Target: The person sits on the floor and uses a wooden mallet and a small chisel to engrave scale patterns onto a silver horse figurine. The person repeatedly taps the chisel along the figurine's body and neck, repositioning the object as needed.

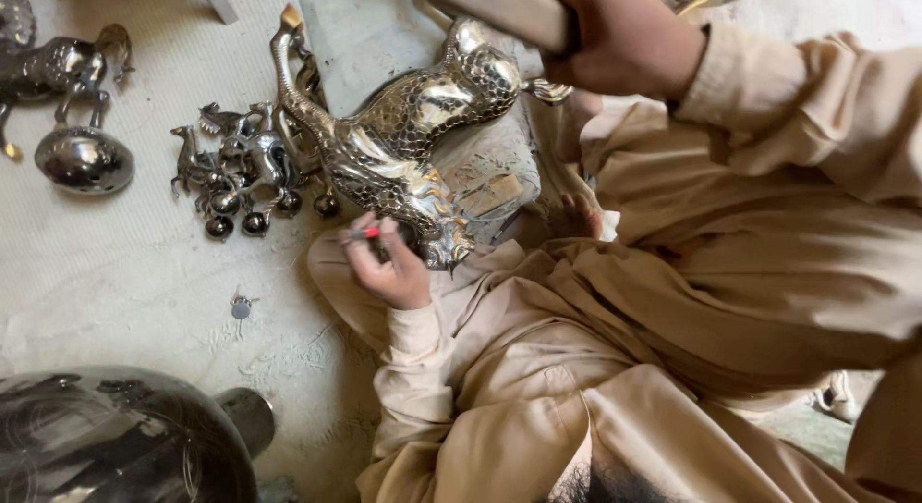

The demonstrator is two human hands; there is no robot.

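the polished metal bird figure (403, 147) lies on a stone block (360, 32) — likely heavy, stiff, slippery; best held by its body. left hand (384, 263) pinches a small red-tipped tool (365, 233) beside it; right hand (624, 37) grips a wooden handle (499, 8).

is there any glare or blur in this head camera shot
Head view: soft, even daylight; bright glare spots on the polished metal bird figure and the dome-shaped piece; the right hand with its wooden tool looks slightly motion-blurred; left hand stays sharp.
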